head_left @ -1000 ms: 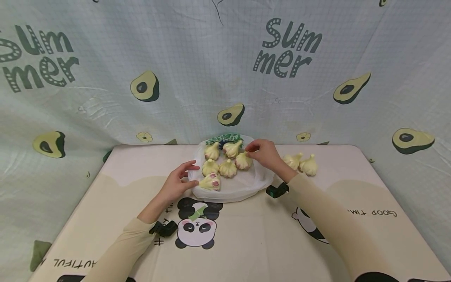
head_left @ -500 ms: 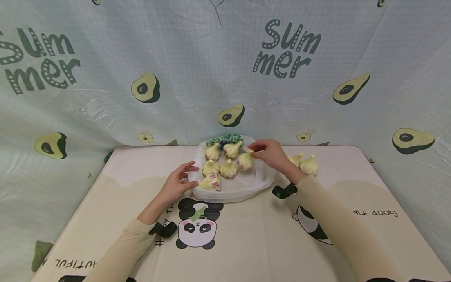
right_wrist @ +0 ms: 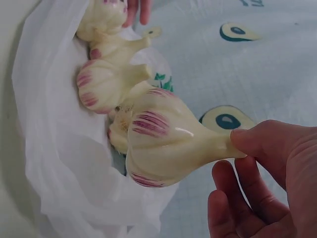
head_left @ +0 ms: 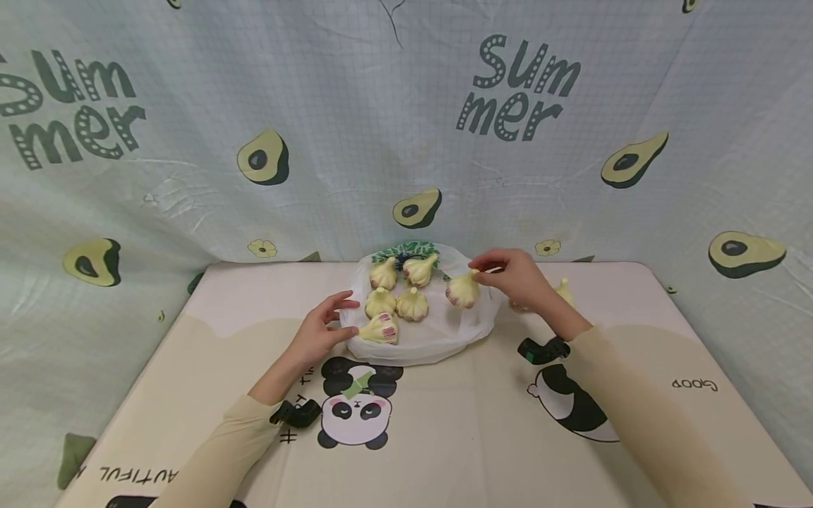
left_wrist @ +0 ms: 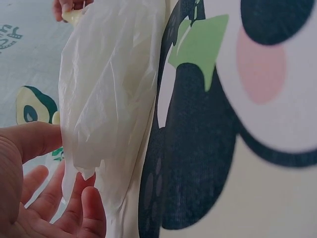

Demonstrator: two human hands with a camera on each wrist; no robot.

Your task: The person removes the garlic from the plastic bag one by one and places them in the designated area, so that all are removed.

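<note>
In the head view my right hand (head_left: 517,277) pinches a garlic bulb (head_left: 462,291) by its stem between thumb and fingers. This bulb, cream with purple streaks (right_wrist: 151,124), hangs over the right part of a white plastic bag (head_left: 438,346). Several other garlic bulbs (head_left: 412,304) lie on the bag's left and middle. My left hand (head_left: 317,330) holds the bag's left rim, its thumb beside the nearest bulb (head_left: 379,329). The left wrist view shows the thin plastic (left_wrist: 109,89) between that thumb and the fingers, which are partly covered.
Right of the bag, garlic bulbs (head_left: 564,290) lie on the table, partly hidden behind my right hand and wrist. A patterned cloth (head_left: 343,106) hangs behind the table's far edge. Panda prints (head_left: 354,409) mark the table cover (head_left: 438,437).
My right hand has lifted the garlic bulb from beside the others and carried it to the right, away from the group. The left hand stays at the bag's rim.
</note>
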